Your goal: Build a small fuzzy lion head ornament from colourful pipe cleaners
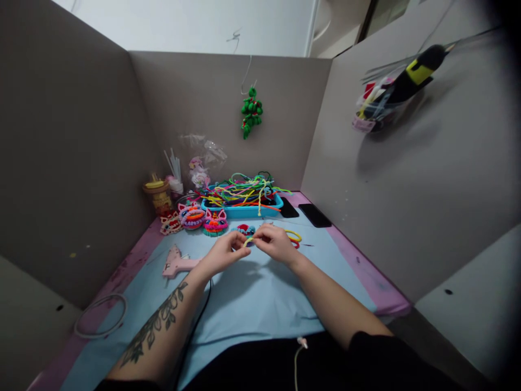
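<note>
Over the middle of the table, a short curved yellow-green pipe cleaner [248,240] is pinched between my two hands. My left hand [226,252] has thumb and fingertips closed on its left end. At the other end, the fingertips of my right hand [277,243] are pressed together on it. Something purple shows just under the piece, too small to make out. Right behind my hands lies a small blue and red pipe-cleaner piece [245,229]. Yellow and red pipe cleaners [293,237] rest beyond my right hand, partly hidden by it.
A pink glue gun [178,264] lies left of my left wrist. Behind stands a blue tray [240,212] heaped with pipe cleaners, beside several fuzzy animal heads [215,221]. Two dark phones [315,215] lie at right. Grey walls [228,81] enclose the table; a coiled cable [122,312] lies left.
</note>
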A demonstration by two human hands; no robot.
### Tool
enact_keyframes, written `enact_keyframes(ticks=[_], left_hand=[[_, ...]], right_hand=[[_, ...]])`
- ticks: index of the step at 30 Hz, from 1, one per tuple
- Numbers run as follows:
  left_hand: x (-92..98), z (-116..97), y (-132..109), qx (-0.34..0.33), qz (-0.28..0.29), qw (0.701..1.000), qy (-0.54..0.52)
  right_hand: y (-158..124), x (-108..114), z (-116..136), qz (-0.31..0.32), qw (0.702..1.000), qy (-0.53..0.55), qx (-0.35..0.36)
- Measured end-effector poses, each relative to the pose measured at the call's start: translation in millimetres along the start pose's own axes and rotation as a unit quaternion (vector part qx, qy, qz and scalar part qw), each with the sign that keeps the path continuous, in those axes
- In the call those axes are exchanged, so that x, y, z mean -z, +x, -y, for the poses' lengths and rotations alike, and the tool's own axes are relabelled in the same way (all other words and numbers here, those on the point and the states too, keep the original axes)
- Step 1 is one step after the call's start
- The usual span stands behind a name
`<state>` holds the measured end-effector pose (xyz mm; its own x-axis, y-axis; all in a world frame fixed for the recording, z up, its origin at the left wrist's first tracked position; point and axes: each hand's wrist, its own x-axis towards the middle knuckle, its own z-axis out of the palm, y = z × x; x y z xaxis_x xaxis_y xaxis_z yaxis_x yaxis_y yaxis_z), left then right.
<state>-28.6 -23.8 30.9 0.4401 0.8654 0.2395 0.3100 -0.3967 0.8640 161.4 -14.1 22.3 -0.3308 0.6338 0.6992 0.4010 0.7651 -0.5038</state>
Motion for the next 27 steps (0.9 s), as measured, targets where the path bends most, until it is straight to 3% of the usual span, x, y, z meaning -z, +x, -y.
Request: enact_keyframes(ticks=[5, 9, 12, 15, 18, 21, 24, 27], left_hand=[[1.9, 6, 3, -0.076, -0.089, 0.987, 0.11], [-1.4, 7, 7, -0.09, -0.107, 0.985, 0.104], [-9.4, 7, 8, -0.078, -0.102, 0.989, 0.071], [-16.4, 7, 8, -0.068, -0.117, 0.989, 0.059], [-19.0, 6, 7, -0.042, -0.123, 0.991, 0.027], [-18.8, 4, 7, -0.019, -0.117, 0.993, -0.012], [-17.8, 2, 7, -0.009, -0.123, 0.991, -0.043], [-16.6, 2, 6, 0.002, -0.13, 0.99, -0.058]], right_hand=[[2, 5, -4, 0.043, 0.992, 0.087, -0.085], [1, -1, -10, 0.087, 0.949, 0.265, -0.149], [0, -14, -9, 0.024, 0.915, 0.35, -0.198], [1, -25, -4, -0.062, 0.918, 0.332, -0.207], [2, -27, 3, -0.131, 0.957, 0.204, -0.158], [0, -24, 5, -0.167, 0.983, 0.055, -0.059], [-2, -21, 0, -0.177, 0.98, -0.059, 0.063], [-5, -18, -5, -0.141, 0.964, -0.16, 0.162]])
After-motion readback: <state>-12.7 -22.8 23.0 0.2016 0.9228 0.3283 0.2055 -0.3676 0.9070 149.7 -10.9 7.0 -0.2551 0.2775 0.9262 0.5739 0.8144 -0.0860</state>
